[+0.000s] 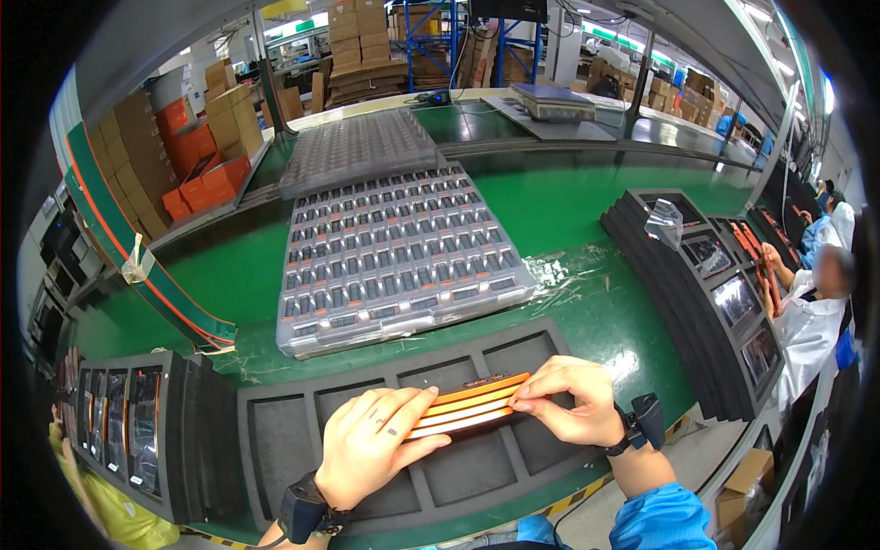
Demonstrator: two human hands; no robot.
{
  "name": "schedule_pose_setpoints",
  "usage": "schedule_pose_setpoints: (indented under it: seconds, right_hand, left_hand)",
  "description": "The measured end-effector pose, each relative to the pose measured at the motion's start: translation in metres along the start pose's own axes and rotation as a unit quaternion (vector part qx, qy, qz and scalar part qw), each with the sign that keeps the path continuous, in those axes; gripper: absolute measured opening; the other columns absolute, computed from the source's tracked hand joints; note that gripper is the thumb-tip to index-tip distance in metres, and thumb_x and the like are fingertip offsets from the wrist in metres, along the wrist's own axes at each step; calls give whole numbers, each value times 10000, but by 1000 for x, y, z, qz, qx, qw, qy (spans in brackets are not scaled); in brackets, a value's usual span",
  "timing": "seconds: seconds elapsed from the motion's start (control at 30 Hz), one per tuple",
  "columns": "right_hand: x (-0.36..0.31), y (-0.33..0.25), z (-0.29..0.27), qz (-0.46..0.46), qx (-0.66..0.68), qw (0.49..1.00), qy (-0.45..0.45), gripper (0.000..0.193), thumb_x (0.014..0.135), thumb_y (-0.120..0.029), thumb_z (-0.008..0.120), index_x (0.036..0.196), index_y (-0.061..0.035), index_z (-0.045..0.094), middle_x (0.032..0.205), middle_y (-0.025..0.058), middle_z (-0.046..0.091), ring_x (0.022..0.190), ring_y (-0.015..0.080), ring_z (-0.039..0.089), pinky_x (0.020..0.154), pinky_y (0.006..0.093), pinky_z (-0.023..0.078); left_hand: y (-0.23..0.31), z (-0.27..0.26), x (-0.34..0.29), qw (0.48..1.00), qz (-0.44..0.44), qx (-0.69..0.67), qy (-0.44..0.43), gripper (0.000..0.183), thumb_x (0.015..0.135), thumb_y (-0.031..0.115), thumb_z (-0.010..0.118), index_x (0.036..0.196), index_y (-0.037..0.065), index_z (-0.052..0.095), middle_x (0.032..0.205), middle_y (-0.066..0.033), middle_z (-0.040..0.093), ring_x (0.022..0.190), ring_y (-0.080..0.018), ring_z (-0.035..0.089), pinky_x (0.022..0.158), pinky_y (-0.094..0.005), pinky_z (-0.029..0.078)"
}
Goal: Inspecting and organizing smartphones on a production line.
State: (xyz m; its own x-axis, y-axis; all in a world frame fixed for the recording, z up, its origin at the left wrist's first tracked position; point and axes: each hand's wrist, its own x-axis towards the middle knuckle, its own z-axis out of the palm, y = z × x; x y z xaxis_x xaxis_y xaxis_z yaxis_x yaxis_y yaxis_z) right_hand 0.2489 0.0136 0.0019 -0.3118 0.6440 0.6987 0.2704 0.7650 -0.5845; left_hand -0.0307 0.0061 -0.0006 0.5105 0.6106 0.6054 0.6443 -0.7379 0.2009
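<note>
Between both hands is a small stack of flat, orange-edged panels (469,405), with thin pale layers showing along the edge. My left hand (371,442) grips its left end, thumb below and fingers above. At the other end, my right hand (570,399) pinches the stack between thumb and fingers. The stack is held above a black foam tray (309,420) with rectangular compartments, which my hands partly cover. The compartments that show have nothing in them.
Beyond the foam tray lies a clear plastic tray (403,321) filled with rows of small dark parts. Stacked black foam trays (701,302) stand right, others (188,431) left, both holding orange-edged panels. A scale (553,103) sits at the back. A co-worker (816,312) handles orange-edged pieces at right.
</note>
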Motion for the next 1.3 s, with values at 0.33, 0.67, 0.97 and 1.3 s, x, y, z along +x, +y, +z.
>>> schedule_pose_setpoints:
  seconds: [0.33, 0.67, 0.97, 1.3]
  right_hand:
    - [-1, 1, 1, -51, -13, 998, 19, 205, 705, 69, 827, 847, -34, 721, 818, 93, 759, 716, 226, 730, 646, 315, 575]
    - [0, 4, 0, -68, 1, 998, -10, 124, 749, -5, 804, 831, -36, 716, 823, 96, 753, 722, 233, 728, 644, 316, 571]
    - [-3, 4, -2, -108, -34, 993, -12, 76, 783, -66, 767, 829, -40, 712, 823, 81, 740, 700, 226, 700, 620, 309, 547]
    - [-3, 2, 0, -17, 28, 999, -17, 134, 811, -9, 761, 824, -44, 632, 849, 101, 743, 742, 207, 692, 649, 310, 521]
  left_hand:
    - [-2, 0, -2, 1000, -1, 15, -12, 540, 757, 409, 834, 1188, 109, 708, 1019, -9, 709, 892, -185, 677, 779, -300, 539]
    - [0, -2, -1, 1000, 0, 2, -14, 536, 738, 364, 840, 1173, 88, 693, 1034, -44, 720, 889, -220, 692, 773, -334, 559]
    - [1, -3, 0, 1000, 8, 4, -15, 530, 740, 355, 843, 1165, 77, 692, 1031, -49, 721, 889, -222, 697, 781, -333, 562]
    - [-1, -2, -3, 1000, 5, 16, -15, 521, 757, 409, 836, 1167, 115, 705, 1023, -6, 712, 892, -182, 678, 767, -302, 541]
